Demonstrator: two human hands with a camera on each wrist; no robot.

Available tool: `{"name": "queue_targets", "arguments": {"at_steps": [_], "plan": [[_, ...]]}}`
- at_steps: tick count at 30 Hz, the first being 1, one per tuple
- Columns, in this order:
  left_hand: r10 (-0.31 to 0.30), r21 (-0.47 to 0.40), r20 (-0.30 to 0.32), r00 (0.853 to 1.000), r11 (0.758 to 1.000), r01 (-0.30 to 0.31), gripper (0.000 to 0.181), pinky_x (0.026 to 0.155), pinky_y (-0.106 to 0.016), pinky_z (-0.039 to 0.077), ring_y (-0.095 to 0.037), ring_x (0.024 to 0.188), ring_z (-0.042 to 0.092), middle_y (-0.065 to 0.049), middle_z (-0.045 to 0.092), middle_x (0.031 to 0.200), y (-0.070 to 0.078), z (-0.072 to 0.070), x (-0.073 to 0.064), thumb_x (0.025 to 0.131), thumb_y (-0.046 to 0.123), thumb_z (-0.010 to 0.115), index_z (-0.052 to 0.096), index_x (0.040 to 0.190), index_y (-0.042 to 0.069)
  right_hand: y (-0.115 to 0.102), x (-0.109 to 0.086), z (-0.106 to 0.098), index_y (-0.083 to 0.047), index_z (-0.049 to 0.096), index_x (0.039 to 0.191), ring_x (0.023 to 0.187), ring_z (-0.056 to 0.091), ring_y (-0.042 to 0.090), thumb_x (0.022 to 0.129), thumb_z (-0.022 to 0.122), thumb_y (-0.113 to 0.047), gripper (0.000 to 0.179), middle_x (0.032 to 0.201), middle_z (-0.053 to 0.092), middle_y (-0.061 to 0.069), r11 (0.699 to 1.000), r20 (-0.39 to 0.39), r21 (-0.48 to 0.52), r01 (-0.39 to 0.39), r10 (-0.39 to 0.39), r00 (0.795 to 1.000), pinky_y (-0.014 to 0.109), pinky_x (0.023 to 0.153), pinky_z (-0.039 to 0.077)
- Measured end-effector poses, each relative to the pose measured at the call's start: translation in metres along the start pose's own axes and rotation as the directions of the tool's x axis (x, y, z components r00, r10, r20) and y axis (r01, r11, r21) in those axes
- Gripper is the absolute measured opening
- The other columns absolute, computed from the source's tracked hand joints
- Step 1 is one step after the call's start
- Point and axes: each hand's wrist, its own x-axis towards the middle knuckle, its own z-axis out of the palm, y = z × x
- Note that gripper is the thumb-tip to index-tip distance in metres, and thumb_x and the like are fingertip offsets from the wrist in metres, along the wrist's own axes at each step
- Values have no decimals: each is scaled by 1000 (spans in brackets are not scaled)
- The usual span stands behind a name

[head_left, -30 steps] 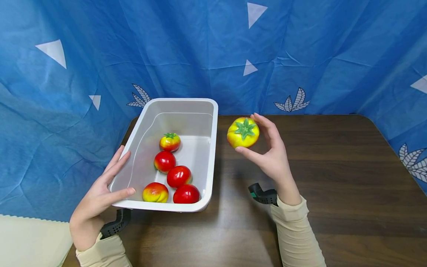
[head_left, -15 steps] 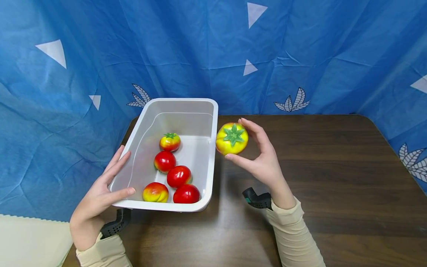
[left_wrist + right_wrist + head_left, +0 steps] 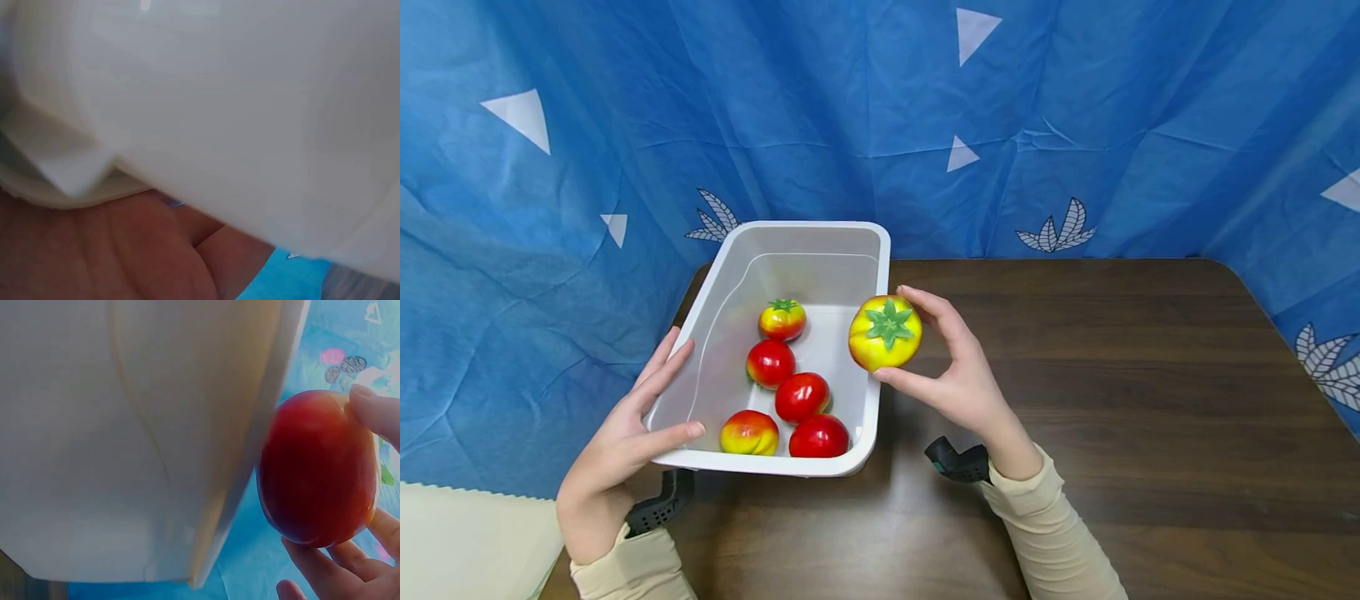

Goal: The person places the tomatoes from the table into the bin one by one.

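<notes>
A glossy yellow-and-red tomato (image 3: 886, 333) with a green star-shaped stem top is pinched between the thumb and fingers of my right hand (image 3: 951, 367). It overlaps the right rim of a white plastic tub (image 3: 880, 400) in the head view. From the right wrist view, the tomato's red underside (image 3: 319, 469) shows beside the tub's outer wall (image 3: 156, 456). My left hand (image 3: 625, 425) grips the tub's near left corner, thumb over the front rim and fingers over the left side. Inside the tub lie several red and yellow tomatoes (image 3: 802, 397), one with its green top up.
The tub stands on the left part of a dark wooden table (image 3: 1150, 400). A blue patterned cloth (image 3: 880, 108) hangs behind and at both sides. Pale fabric (image 3: 467, 542) shows at the lower left.
My right hand has moved left and toward me with the tomato, from beside the tub to over its right rim. The left hand, the tub and the tomatoes inside have stayed in place.
</notes>
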Motion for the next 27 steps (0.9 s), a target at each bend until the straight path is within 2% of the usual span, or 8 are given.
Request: {"name": "queue_targets", "arguments": {"at_steps": [3, 4, 12, 20, 27], "plan": [[-2, -2, 0, 1000, 1000, 2, 87, 97, -47, 22, -14, 136, 13, -1, 1, 158, -1, 0, 0, 74, -12, 64, 25, 149, 8, -1, -1, 6, -18, 42, 139, 121, 44, 13, 70, 81, -7, 80, 138, 45, -2, 1000, 27, 6, -3, 3, 1000, 36, 95, 42], [-8, 7, 0, 1000, 1000, 8, 87, 96, -41, 23, -13, 136, 13, -1, 1, 158, -1, -1, -1, 74, -12, 64, 25, 149, 8, -1, -1, 8, -18, 42, 139, 121, 44, 13, 71, 81, -7, 79, 137, 45, -2, 1000, 36, 8, -5, 5, 999, 36, 94, 42], [-4, 24, 1, 1000, 1000, 4, 87, 89, -20, 26, -13, 136, 13, 0, 1, 158, -1, -1, 0, 75, -11, 65, 25, 149, 9, -3, -4, 23, -19, 40, 139, 122, 42, 12, 73, 80, -11, 78, 137, 44, -5, 1000, 105, 25, -9, 6, 994, 35, 93, 43], [3, 17, -1, 1000, 1000, -3, 87, 91, -19, 24, -13, 137, 12, -1, 1, 158, -2, -1, 0, 74, -12, 65, 25, 149, 9, -7, -7, 33, -21, 39, 141, 125, 41, 12, 75, 79, -13, 78, 142, 41, -5, 1000, 164, 17, -12, 9, 986, 35, 95, 42], [3, 17, -2, 1000, 1000, -3, 87, 91, -19, 23, -13, 137, 12, 0, 1, 158, -3, -1, -1, 74, -12, 65, 25, 149, 9, -8, -9, 35, -24, 40, 141, 129, 35, 13, 76, 78, -22, 76, 143, 40, -8, 997, 201, -78, -8, 23, 979, 49, 96, 38]]}}
